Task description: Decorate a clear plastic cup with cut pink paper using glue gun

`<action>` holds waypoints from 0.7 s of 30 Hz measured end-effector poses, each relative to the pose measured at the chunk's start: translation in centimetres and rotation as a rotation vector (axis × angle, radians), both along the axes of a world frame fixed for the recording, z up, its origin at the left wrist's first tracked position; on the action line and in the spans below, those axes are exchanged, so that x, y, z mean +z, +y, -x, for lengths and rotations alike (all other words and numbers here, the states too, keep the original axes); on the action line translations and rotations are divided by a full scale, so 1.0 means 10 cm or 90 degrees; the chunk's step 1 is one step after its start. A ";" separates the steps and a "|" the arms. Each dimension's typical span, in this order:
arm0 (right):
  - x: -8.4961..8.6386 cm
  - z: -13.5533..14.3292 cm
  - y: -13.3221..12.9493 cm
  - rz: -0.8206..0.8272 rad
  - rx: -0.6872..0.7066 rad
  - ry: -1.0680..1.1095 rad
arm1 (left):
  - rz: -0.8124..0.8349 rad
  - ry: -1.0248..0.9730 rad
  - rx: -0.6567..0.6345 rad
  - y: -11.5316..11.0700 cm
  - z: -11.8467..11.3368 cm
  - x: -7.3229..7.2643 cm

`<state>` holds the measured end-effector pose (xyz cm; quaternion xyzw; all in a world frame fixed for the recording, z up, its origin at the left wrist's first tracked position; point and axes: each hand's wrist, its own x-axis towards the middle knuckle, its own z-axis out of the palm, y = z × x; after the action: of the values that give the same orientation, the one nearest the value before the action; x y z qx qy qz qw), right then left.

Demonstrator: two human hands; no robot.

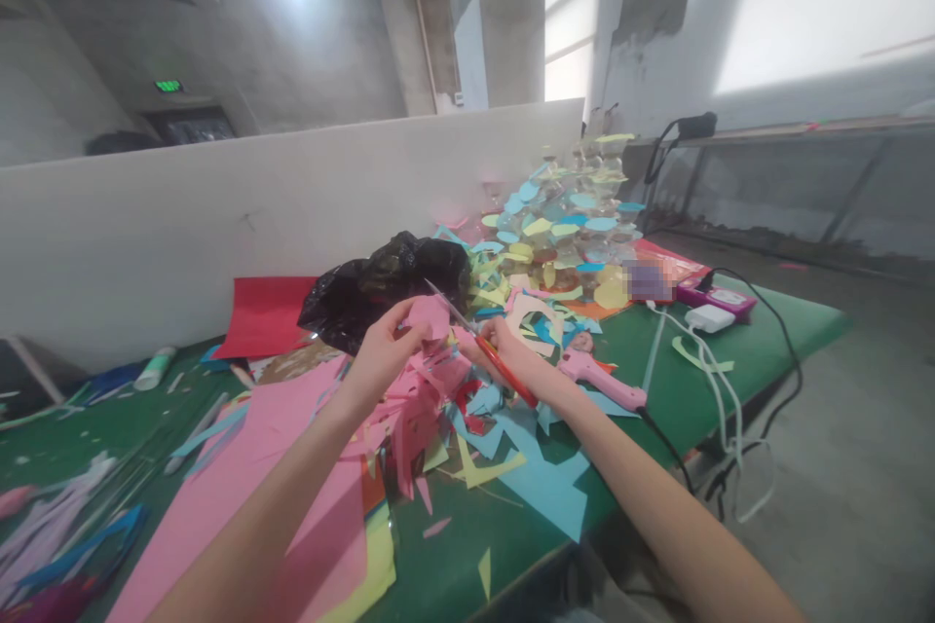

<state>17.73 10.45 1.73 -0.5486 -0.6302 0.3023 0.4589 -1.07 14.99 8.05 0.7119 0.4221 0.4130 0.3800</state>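
Observation:
My left hand (390,341) pinches a small piece of pink paper (430,314) above the heap of scraps. Red-handled scissors (504,365) are in my right hand (509,350), their blades pointing up and left beside the pink piece. Whether the blades touch the paper I cannot tell. Below both hands lies a pile of pink paper scraps (416,409), mixed with blue scraps (541,477) and yellow ones. A large pink sheet (307,496) spreads under my left forearm.
A black plastic bag (387,282) lies behind my hands. To the right are a pink glue gun (603,380), a white charger (708,317) and trailing cables. Stacked clear cups with coloured paper discs (577,214) stand at the back. The green table (789,311) ends at right.

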 end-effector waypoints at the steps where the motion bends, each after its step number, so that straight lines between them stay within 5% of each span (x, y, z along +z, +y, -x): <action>1: 0.02 0.00 -0.01 0.009 -0.003 0.004 | -0.002 0.012 0.003 -0.01 0.00 0.01; 16: 0.09 0.00 -0.02 0.051 -0.132 -0.001 | 0.054 0.030 -0.045 -0.01 0.01 0.05; 21: 0.12 -0.04 -0.02 0.025 -0.197 0.003 | 0.098 -0.066 -0.043 0.02 0.00 0.02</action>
<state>18.11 10.27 2.95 -0.6472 -0.5310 0.2413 0.4908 -1.11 15.20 8.22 0.6724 0.4081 0.4025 0.4683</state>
